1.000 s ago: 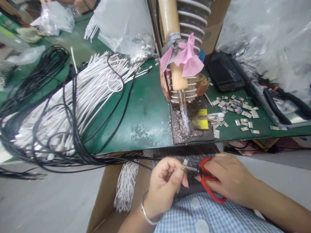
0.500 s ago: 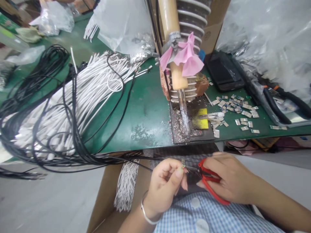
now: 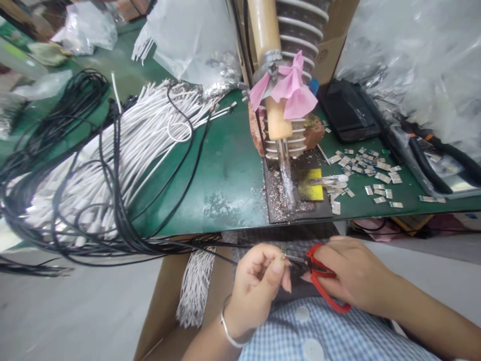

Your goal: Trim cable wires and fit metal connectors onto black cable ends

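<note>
My left hand [image 3: 259, 286] is closed in a pinch on the end of a black cable [image 3: 224, 258], which runs in from the left. A small metal connector [image 3: 283, 250] with tiny coloured wires shows at the fingertips. In my right hand [image 3: 355, 273] is a pair of red-handled scissors [image 3: 326, 276], fingers around the grips. The scissor blades point left and reach the cable end at my left fingertips; whether they touch the wires is too small to tell.
On the green table [image 3: 225, 165] lie white cables [image 3: 146, 135], black cables [image 3: 116, 190] and small metal connectors [image 3: 381, 165]. A soldering iron [image 3: 283, 155] points down over a dirty plate, beside a yellow sponge [image 3: 316, 184]. Below is a cardboard box [image 3: 161, 306] with white cables. Black-handled pliers [image 3: 428, 163] lie right.
The red scissor handles have come slightly closer together, the lower one rising a little. My left hand keeps its pinch in nearly the same place. The view has shifted slightly.
</note>
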{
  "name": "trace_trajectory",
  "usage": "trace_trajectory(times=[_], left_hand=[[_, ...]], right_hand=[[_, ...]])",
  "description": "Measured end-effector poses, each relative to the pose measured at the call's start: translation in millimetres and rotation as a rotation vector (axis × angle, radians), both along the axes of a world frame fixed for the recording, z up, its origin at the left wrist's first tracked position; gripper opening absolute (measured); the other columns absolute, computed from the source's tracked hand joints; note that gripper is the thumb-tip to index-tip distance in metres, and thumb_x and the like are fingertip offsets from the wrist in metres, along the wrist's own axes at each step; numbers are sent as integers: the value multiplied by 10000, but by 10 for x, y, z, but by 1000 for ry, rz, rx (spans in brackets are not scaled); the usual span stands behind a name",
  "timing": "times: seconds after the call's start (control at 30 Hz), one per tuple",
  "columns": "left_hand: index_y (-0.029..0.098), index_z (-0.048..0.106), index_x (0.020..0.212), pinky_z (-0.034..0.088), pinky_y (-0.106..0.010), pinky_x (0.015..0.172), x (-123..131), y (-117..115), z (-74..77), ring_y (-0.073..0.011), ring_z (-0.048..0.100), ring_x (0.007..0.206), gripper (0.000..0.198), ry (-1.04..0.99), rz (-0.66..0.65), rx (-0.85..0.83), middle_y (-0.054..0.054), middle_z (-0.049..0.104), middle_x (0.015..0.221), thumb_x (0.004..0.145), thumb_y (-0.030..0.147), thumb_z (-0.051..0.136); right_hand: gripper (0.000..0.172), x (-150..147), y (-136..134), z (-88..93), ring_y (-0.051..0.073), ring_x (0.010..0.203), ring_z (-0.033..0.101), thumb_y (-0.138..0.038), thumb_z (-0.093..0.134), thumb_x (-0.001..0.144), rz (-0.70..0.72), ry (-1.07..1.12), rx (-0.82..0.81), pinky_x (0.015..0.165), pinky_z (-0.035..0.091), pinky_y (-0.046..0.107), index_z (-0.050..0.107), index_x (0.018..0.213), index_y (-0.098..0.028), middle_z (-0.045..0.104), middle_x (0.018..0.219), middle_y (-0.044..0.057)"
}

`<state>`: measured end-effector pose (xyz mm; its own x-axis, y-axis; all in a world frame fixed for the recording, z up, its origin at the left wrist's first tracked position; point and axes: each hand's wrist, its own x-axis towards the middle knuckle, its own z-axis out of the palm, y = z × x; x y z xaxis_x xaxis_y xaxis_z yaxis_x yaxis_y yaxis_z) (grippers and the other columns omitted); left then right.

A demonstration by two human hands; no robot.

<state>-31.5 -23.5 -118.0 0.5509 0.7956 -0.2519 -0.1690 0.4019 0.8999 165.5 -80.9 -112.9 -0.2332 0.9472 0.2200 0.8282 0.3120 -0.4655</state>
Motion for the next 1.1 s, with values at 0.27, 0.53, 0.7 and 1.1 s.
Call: trace_trajectory(times=[0.27, 0.53, 0.7, 1.1], left_hand=[[199, 655, 899, 256, -102, 338, 32, -23, -60, -26, 384, 356, 131, -257, -25, -114, -14, 757, 676, 935, 324, 643], [208, 686, 897, 269, -104, 354, 82, -24, -48, -17, 390, 357, 109, -244, 73, -71, -20, 772, 717, 909, 317, 678], [190, 686, 884, 267, -113, 353, 71, -27, -54, -23, 380, 354, 161, -187, 95, -75, -18, 748, 653, 904, 350, 682], [178, 704, 891, 355, -116, 395, 27, -39, -70, -45, 501, 415, 170, -105, 50, -12, -16, 740, 625, 902, 347, 687]], right_hand=[[413, -107, -16, -60, 129, 457, 489, -356, 344, 1022, -52, 142, 18, 511, 373, 259, 545, 701, -191, 576, 515, 1], [367, -436, -92, -166, 82, 444, 371, -503, 491, 938, -125, 831, -430, 418, 288, 203, 372, 720, -233, 434, 532, -67], [341, -380, -89, -183, 76, 444, 351, -457, 527, 922, -140, 815, -413, 421, 289, 197, 373, 720, -231, 409, 530, -77], [438, 41, 30, 56, 115, 426, 438, -446, 411, 1005, -26, 132, -5, 478, 323, 239, 533, 670, -192, 500, 474, -38]])
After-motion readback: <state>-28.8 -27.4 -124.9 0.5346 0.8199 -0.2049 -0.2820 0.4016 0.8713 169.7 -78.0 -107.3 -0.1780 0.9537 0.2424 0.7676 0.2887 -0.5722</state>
